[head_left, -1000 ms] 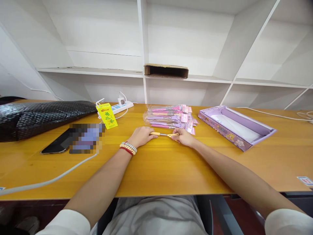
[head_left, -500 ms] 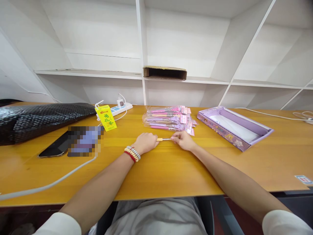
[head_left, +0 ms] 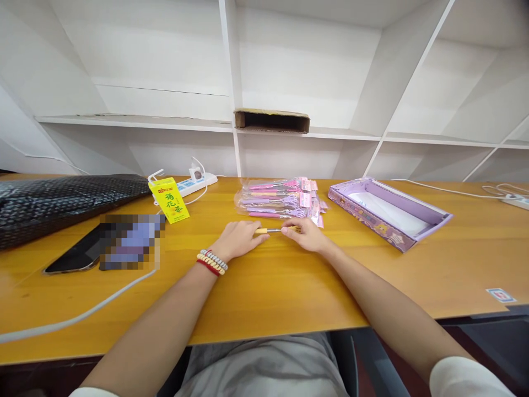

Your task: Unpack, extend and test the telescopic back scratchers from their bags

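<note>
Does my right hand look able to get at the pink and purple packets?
Probably yes: the packets lie just beyond the right hand, with nothing visible between. It holds one end of the yellow-handled tool, so it may need to let go.

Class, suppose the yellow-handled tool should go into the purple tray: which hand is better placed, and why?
Probably the right hand: it holds one end of the yellow-handled tool and is nearer the purple tray. The left hand, holding the other end, sits farther away.
</note>
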`<state>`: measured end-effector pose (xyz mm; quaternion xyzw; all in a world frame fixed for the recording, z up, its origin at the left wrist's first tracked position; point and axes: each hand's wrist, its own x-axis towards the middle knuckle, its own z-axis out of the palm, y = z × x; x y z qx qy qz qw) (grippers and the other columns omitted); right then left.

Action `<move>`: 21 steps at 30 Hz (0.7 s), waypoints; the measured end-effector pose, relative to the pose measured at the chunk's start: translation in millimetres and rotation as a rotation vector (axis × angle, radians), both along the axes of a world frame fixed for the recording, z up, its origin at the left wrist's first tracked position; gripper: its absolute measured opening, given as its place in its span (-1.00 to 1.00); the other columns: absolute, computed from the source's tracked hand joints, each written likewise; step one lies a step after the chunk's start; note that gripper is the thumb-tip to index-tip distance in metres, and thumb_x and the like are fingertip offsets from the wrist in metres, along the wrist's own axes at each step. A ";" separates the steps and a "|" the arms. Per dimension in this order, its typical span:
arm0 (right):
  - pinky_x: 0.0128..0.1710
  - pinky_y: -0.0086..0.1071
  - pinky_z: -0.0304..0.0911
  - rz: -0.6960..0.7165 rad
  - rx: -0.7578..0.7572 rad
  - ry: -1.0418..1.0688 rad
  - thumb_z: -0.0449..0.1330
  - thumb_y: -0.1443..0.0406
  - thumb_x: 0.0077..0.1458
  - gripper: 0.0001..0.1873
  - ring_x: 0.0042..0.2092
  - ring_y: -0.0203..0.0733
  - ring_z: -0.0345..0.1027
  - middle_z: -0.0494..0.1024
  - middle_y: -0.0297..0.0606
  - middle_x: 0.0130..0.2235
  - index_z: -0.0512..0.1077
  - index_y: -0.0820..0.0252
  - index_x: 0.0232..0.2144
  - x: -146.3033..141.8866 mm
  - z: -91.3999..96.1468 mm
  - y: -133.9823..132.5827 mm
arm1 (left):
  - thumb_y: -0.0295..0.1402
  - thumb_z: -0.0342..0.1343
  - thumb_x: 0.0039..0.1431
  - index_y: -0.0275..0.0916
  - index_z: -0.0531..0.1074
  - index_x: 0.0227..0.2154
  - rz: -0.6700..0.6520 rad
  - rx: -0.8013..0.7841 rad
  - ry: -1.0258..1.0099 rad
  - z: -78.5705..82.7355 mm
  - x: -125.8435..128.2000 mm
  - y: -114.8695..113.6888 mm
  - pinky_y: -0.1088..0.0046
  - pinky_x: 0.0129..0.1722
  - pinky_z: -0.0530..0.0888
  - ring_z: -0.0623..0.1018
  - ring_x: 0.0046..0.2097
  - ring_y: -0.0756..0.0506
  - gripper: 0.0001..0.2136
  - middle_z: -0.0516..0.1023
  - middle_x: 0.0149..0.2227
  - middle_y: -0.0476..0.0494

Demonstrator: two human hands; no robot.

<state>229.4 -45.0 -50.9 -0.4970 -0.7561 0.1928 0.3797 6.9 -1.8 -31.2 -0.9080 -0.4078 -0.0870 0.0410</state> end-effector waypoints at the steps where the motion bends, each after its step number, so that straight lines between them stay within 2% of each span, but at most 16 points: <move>1: -0.28 -0.37 0.18 -0.018 0.016 0.011 0.08 0.10 0.06 -0.66 -0.29 -0.20 0.34 0.51 -0.26 -0.28 0.45 0.19 -0.22 6.0 2.7 2.1 | 0.01 -0.27 0.17 -0.16 0.39 -0.31 -0.013 -0.010 -0.021 -0.1 -2.5 2.6 0.41 -0.35 0.29 0.48 -0.28 -0.13 -0.57 0.50 -0.29 -0.12; 3: -0.27 -0.36 0.20 -0.126 0.075 0.073 0.08 0.09 0.05 -0.61 -0.27 -0.20 0.34 0.51 -0.24 -0.25 0.43 0.19 -0.15 24.7 11.3 8.0 | -0.01 -0.30 0.20 -0.14 0.39 -0.31 -0.013 -0.011 -0.054 -1.7 -8.7 9.4 0.42 -0.34 0.30 0.47 -0.25 -0.11 -0.57 0.49 -0.27 -0.10; 6: -0.26 -0.34 0.21 -0.412 0.205 0.247 0.10 0.10 -0.02 -0.66 -0.31 -0.20 0.34 0.51 -0.23 -0.34 0.47 0.25 -0.35 69.6 30.1 16.5 | -0.05 -0.28 0.21 -0.13 0.40 -0.32 0.023 0.017 -0.091 -7.7 -17.8 21.6 0.41 -0.31 0.31 0.46 -0.23 -0.11 -0.60 0.47 -0.26 -0.09; 8: -0.34 -0.35 0.21 -0.608 0.183 0.313 0.11 0.14 -0.07 -0.71 -0.40 -0.23 0.31 0.48 -0.24 -0.44 0.45 0.28 -0.45 107.5 42.3 17.6 | -0.08 -0.24 0.21 -0.14 0.42 -0.33 0.040 0.026 -0.123 -12.6 -21.7 29.1 0.40 -0.28 0.33 0.45 -0.23 -0.11 -0.63 0.46 -0.27 -0.11; 12: -0.40 -0.38 0.15 -0.935 0.126 0.211 0.12 0.26 -0.14 -0.82 -0.46 -0.26 0.27 0.46 -0.25 -0.50 0.45 0.27 -0.52 183.7 54.8 4.0 | -0.17 -0.15 0.19 -0.13 0.41 -0.15 0.053 0.040 -0.274 -20.2 -22.7 38.0 0.38 -0.17 0.34 0.44 -0.14 -0.12 -0.69 0.46 -0.17 -0.11; 14: -0.41 -0.37 0.12 -1.087 0.004 0.038 0.12 0.32 -0.15 -0.86 -0.47 -0.26 0.25 0.44 -0.25 -0.52 0.46 0.26 -0.52 214.7 55.4 -7.3 | -0.20 -0.10 0.17 -0.12 0.39 -0.08 0.054 0.038 -0.332 -22.6 -21.0 39.1 0.38 -0.13 0.34 0.44 -0.12 -0.12 -0.69 0.46 -0.13 -0.11; 15: -0.42 -0.36 0.09 -1.142 -0.080 -0.058 0.14 0.35 -0.17 -0.89 -0.48 -0.26 0.23 0.42 -0.24 -0.54 0.47 0.25 -0.54 227.4 55.0 -12.8 | -0.21 -0.07 0.15 -0.12 0.40 -0.09 0.054 0.033 -0.345 -23.4 -20.0 39.0 0.38 -0.12 0.34 0.44 -0.12 -0.12 -0.69 0.47 -0.13 -0.11; 18: -0.44 -0.30 0.03 -1.164 -0.182 -0.128 0.20 0.46 -0.28 -0.94 -0.52 -0.25 0.17 0.34 -0.23 -0.65 0.43 0.27 -0.68 253.1 51.9 -25.2 | -0.23 -0.02 0.11 -0.13 0.45 -0.19 0.044 0.007 -0.344 -24.1 -16.8 37.1 0.38 -0.14 0.35 0.46 -0.15 -0.12 -0.74 0.49 -0.18 -0.10; 21: -0.46 -0.28 -0.02 -1.158 -0.138 -0.145 0.23 0.51 -0.34 -0.78 -0.55 -0.26 0.12 0.24 -0.26 -0.73 0.30 0.26 -0.83 263.4 46.5 -29.4 | -0.23 -0.02 0.11 -0.14 0.47 -0.26 0.030 -0.017 -0.327 -23.1 -14.9 34.9 0.38 -0.20 0.36 0.46 -0.20 -0.11 -0.77 0.50 -0.23 -0.11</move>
